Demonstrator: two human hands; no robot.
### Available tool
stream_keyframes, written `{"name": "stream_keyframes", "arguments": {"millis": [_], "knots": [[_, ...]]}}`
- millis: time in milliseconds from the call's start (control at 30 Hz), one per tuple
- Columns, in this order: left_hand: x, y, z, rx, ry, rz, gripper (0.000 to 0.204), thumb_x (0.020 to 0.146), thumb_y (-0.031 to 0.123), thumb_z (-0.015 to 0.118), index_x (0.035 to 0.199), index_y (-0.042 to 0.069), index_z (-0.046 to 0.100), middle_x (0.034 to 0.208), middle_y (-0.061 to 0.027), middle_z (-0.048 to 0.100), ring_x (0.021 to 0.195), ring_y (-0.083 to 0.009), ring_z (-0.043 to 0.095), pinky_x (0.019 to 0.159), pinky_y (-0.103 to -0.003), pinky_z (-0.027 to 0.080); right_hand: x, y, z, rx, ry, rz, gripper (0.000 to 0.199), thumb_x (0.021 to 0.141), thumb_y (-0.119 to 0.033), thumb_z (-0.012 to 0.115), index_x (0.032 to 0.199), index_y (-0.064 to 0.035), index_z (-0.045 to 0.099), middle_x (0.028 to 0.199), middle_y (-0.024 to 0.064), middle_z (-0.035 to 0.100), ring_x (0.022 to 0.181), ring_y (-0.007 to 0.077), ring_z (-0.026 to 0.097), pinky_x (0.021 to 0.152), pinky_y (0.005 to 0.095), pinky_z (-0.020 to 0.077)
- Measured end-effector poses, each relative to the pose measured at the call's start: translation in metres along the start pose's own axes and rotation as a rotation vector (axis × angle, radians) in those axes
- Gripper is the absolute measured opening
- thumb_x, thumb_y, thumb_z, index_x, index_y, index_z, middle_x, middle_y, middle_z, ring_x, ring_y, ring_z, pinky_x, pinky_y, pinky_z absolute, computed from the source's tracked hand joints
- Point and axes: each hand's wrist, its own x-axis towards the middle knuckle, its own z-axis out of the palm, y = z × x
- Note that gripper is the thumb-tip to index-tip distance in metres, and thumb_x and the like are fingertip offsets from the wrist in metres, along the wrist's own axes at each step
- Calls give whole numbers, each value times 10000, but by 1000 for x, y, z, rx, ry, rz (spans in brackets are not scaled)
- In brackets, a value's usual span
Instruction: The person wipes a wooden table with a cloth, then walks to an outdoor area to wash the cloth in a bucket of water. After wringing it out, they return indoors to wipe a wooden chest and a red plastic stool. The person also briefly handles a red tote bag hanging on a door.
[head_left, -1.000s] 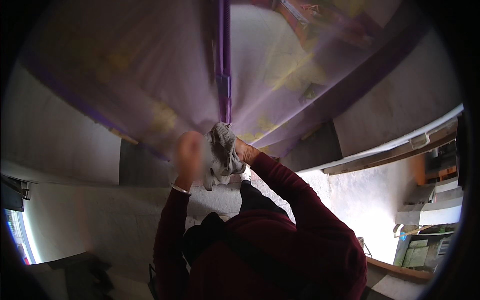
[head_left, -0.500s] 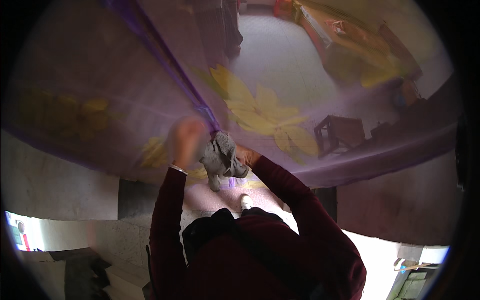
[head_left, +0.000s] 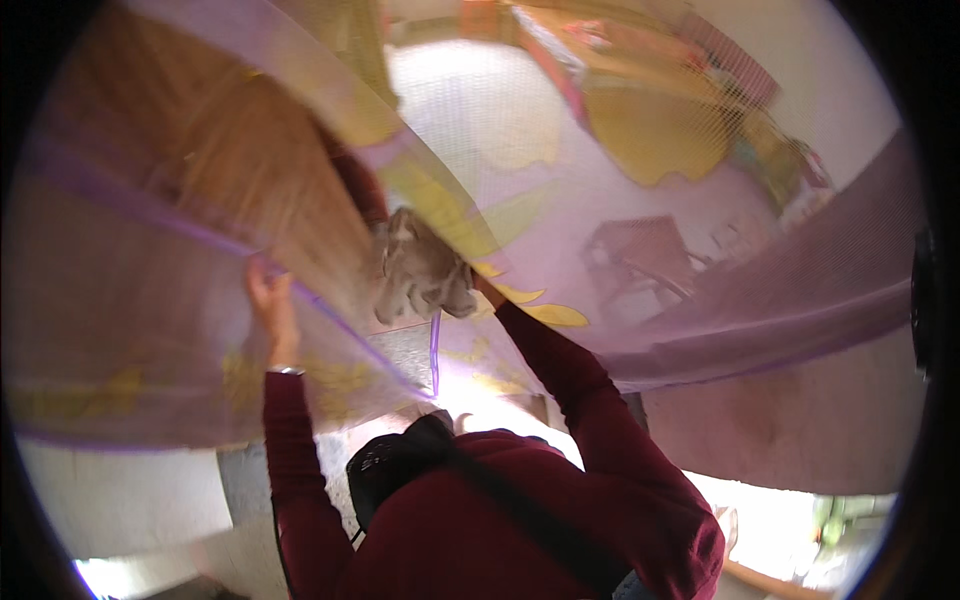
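Both hands grip sheer purple netting (head_left: 700,300); right one clutches crumpled grey cloth (head_left: 420,270).

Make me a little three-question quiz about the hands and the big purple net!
1. True or false: the left hand grips the net along its purple seam.
2. What does the right hand hold against the net? A) a grey rag B) a bottle C) a brush
3. What colour are the sleeves?

Key: 1 true; 2 A; 3 dark red.
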Motion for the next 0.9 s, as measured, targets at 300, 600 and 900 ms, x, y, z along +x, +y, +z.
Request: {"name": "stream_keyframes", "arguments": {"millis": [300, 600, 900], "knots": [[46, -30, -22, -110, 214, 18, 718, 803, 53, 553, 1412, -10, 176, 1483, -142, 141, 1361, -235, 192, 1116, -355, 139, -2, -91, -89, -51, 319, -623, 375, 909, -402, 452, 1036, -85, 607, 1008, 67, 640, 888, 231, 616, 811, 380, 507], [81, -26, -22, 456, 439, 102, 865, 838, 166, 581, 1390, -105, -27, 1484, -239, -78, 1389, -280, -85, 1110, -372, -35, -69, -181, -153, -115, 667, -1169, 374, 905, -405, 453, 1035, -91, 610, 1012, 62, 640, 895, 233, 613, 821, 383, 502], [107, -53, -5, 516, 497, 333, 911, 833, 185, 608, 1384, -105, -56, 1476, -223, -158, 1380, -288, -141, 1099, -368, -94, -64, -181, -176, 103, 952, -1166, 392, 880, -437, 452, 1049, -121, 609, 1053, 38, 631, 948, 245, 590, 888, 388, 464]]}}
